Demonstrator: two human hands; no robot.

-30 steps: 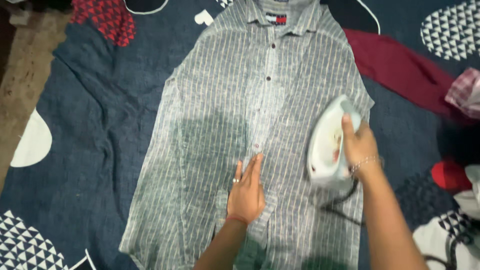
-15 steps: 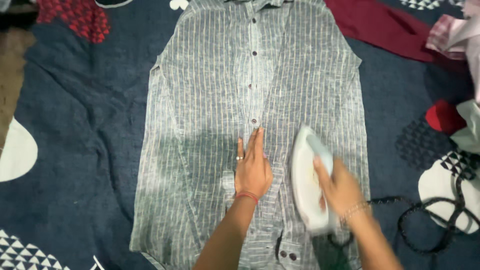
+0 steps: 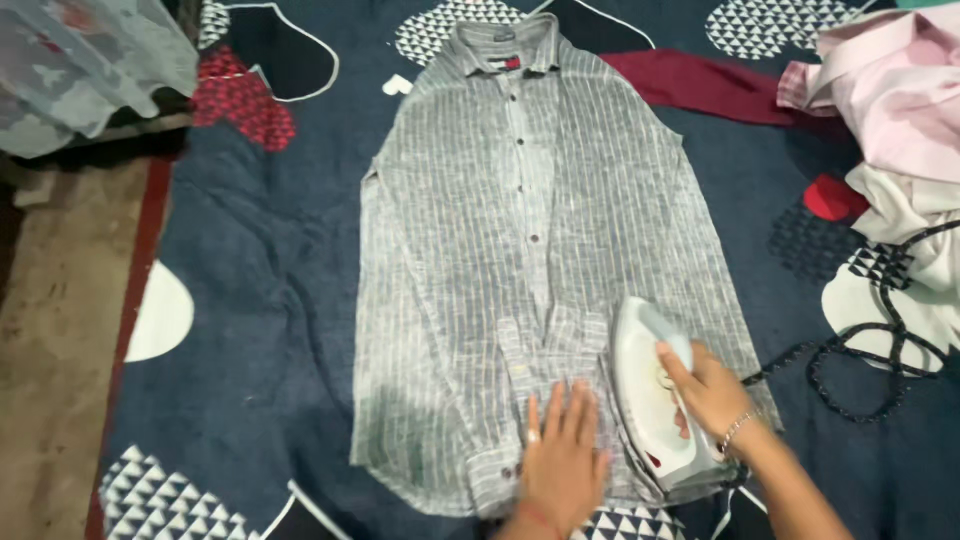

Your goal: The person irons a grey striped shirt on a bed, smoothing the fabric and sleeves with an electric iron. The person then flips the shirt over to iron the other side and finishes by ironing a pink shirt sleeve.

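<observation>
A grey striped button-up shirt (image 3: 480, 230) lies flat, collar at the top, on a dark blue patterned sheet (image 3: 250, 300). My left hand (image 3: 563, 458) presses flat on the shirt's lower hem, fingers spread. Just to its right, my right hand (image 3: 705, 392) grips the handle of a white electric iron (image 3: 650, 385), which rests on the shirt's lower right part with its tip pointing up. A bracelet shows on my right wrist.
The iron's braided black cord (image 3: 870, 350) loops off to the right. A pile of pink and white clothes (image 3: 890, 110) sits at the upper right, with a maroon garment (image 3: 710, 85) beside the shirt's shoulder. Bare floor (image 3: 60, 340) runs along the left edge.
The iron slid from the shirt's right side down toward the hem. My left hand moved down to the hem. The view pulled back, showing the whole shirt and collar.
</observation>
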